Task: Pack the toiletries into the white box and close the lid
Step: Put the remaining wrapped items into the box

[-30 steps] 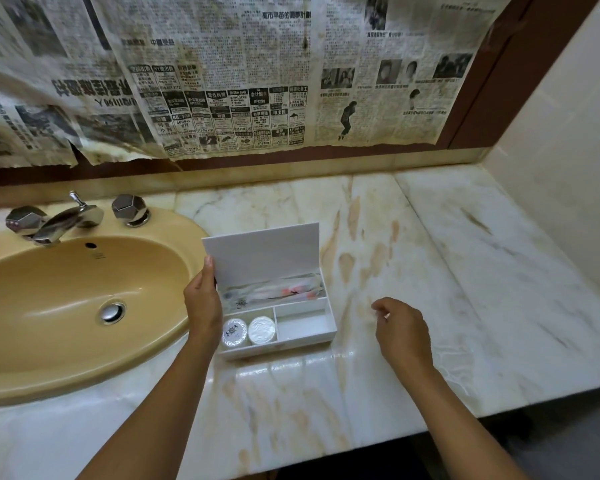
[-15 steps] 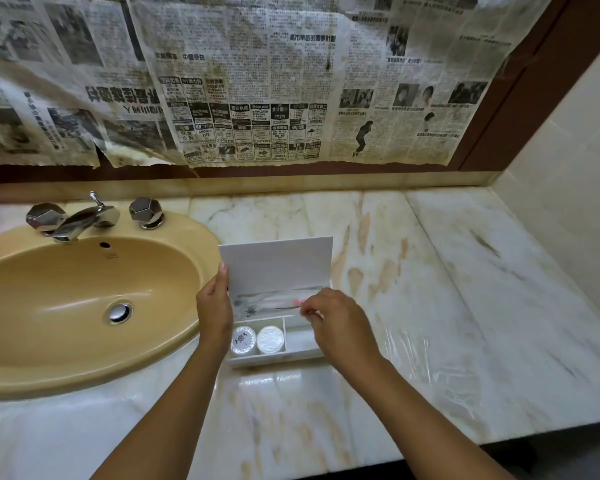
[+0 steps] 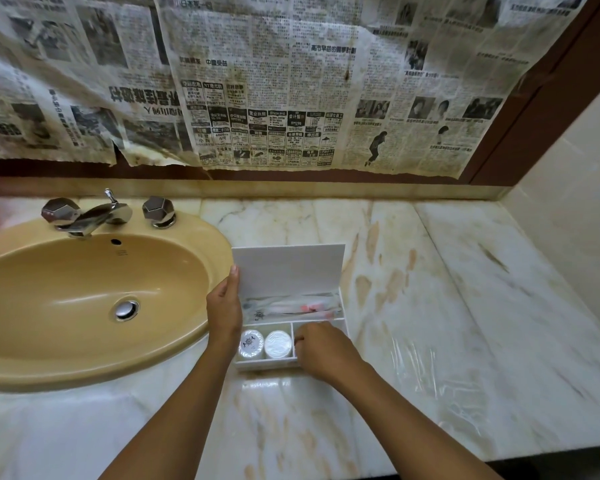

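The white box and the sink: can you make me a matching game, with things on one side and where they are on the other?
Things:
1. lid
2. two round white containers
3. wrapped long items
4. left hand

Places or states:
A. lying in the long back compartment
B. standing up open
C. side by side in the front left compartment
D. at the white box's left edge, next to the sink

Pairs: 1-B, 2-C, 3-A, 4-D

Bathroom, tan washbasin (image 3: pixel 84 299), chrome taps (image 3: pixel 90 214), marble vanity counter (image 3: pixel 465 306)
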### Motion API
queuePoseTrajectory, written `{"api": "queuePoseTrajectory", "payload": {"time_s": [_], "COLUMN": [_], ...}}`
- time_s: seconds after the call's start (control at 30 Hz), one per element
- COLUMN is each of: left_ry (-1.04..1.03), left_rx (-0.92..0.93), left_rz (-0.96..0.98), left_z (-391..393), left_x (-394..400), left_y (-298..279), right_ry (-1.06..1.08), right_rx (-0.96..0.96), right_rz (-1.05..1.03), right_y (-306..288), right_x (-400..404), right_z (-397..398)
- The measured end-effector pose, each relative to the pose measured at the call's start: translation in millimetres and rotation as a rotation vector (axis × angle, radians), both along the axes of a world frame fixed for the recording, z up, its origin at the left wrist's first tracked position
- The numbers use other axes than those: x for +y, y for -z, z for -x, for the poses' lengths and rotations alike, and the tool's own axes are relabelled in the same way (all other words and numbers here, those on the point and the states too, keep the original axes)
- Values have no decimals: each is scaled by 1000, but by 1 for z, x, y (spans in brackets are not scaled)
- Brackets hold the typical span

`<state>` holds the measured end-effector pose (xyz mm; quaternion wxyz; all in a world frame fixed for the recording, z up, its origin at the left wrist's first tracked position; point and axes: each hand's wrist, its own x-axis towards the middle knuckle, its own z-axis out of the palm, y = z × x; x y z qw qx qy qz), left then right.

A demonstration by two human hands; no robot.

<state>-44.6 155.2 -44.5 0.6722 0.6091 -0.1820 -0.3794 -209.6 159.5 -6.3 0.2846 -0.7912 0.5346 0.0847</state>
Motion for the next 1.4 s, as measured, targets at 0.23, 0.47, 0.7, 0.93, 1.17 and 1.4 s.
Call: {"api": "queuePoseTrajectory", "payload": {"time_s": [0.23,0.47,0.7,0.93,1.17,1.4], "left_ry": [3,-9,4,8,6,-2], "left_rx": [-17,-59,-64,-70,-88,-92], "left_rz": [-14,-27,-14,-22,-40,-31], "left_z": [0,1,4,5,4,5], "left_x": [0,1,2,3,3,3], "left_y": [-1,-5,-7,-9,-8,-9], "right_ry": [22,332,476,444,519,453], "right_rx": [-80,-341,2,131,-49,-399], "right_rz": [33,371,357,262,272,439], "right_y": [-2,-27,13,34,35,-11], "right_x": [10,5,-4,2,0,-9], "right_z": [7,47,99,110,108,76]}}
